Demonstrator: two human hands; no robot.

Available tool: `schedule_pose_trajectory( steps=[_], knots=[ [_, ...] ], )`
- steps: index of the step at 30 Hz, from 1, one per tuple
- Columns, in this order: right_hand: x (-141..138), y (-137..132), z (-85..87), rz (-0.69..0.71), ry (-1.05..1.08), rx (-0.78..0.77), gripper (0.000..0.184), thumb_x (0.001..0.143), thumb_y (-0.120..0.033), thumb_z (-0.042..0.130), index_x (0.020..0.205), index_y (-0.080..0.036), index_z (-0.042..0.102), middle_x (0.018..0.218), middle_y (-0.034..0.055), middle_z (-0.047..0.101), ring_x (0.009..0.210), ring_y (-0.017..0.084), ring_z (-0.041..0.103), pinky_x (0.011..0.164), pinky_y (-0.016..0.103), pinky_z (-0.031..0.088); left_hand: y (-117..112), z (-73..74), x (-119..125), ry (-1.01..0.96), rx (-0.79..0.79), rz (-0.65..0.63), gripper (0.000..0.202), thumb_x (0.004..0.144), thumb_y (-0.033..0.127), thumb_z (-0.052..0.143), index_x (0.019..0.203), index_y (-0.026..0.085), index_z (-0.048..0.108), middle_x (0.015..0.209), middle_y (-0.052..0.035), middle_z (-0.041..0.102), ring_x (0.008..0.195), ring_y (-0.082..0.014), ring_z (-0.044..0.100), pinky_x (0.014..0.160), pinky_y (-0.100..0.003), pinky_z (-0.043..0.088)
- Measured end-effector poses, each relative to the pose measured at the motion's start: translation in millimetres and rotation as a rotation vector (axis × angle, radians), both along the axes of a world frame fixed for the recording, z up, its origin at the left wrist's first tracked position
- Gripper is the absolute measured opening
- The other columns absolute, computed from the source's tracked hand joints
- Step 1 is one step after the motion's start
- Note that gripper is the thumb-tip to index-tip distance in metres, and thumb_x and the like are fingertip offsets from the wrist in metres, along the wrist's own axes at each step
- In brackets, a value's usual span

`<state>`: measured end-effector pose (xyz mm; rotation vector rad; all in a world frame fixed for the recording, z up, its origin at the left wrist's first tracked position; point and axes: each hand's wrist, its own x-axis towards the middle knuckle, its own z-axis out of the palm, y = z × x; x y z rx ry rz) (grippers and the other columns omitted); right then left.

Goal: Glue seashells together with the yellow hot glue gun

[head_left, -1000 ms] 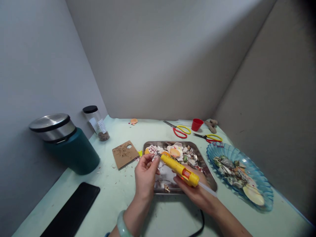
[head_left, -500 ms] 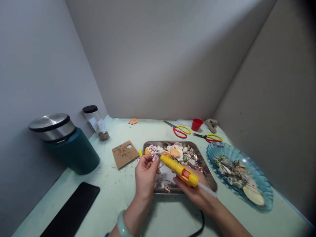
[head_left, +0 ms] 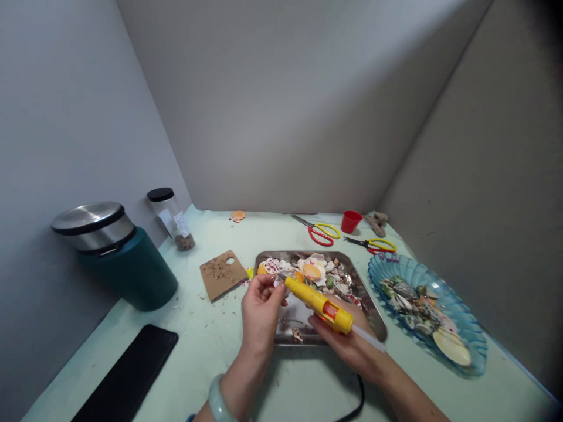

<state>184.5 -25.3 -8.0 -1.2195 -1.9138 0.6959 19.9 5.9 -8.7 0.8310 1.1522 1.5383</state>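
Note:
My right hand [head_left: 347,331] is wrapped round a yellow hot glue gun [head_left: 313,298], with a clear glue stick [head_left: 368,338] poking out of its back end. The gun's metal nozzle points left, at the fingertips of my left hand [head_left: 261,302]. Those fingers are closed in a pinch on a small pale piece, perhaps a shell, too small and covered to make out. Both hands are over the front part of a metal tray [head_left: 380,319] holding several seashells [head_left: 312,269]. A small spiral shell [head_left: 297,334] lies near the tray's front edge.
Right of the tray stands a blue scalloped dish [head_left: 477,331] with shells. Behind are scissors [head_left: 323,233], another pair [head_left: 373,244], a red cup [head_left: 350,221] and ginger-like pieces [head_left: 377,223]. Leftward are a brown board [head_left: 222,275], a teal flask [head_left: 132,269], a jar [head_left: 169,217] and a black pad [head_left: 127,375].
Very little differs. My left hand has shifted slightly to the right and its fingers have turned a little near the nozzle. The glue gun has stayed almost in place.

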Motion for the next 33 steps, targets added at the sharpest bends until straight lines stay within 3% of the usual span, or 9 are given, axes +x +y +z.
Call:
schedule_pose_trajectory(
  steps=[9, 33],
  knots=[
    [0.5, 0.6, 0.2, 0.006, 0.025, -0.016, 0.016, 0.089, -0.034, 0.056, 0.080, -0.021, 0.054, 0.075, 0.0005, 0.060, 0.065, 0.016, 0.054, 0.060, 0.026, 0.043, 1.9, -4.4, -0.3, -0.028, 0.018, -0.003, 0.028, 0.069, 0.028, 0.075, 0.086, 0.017, 0.055, 0.066, 0.0043, 0.057, 0.055, -0.0081, 0.053, 0.053, -0.019, 0.044],
    [0.3, 0.5, -1.1, -0.012, 0.014, -0.016, 0.016, 0.089, -0.034, 0.055, 0.085, -0.019, 0.057, 0.079, 0.0024, 0.063, 0.068, 0.017, 0.057, 0.063, 0.027, 0.044, -4.0, 5.4, -1.0, -0.075, -0.062, -0.038, 0.033, 0.070, 0.036, 0.073, 0.091, 0.015, 0.059, 0.064, 0.0035, 0.059, 0.047, -0.0067, 0.052, 0.048, -0.019, 0.041]
  ],
)
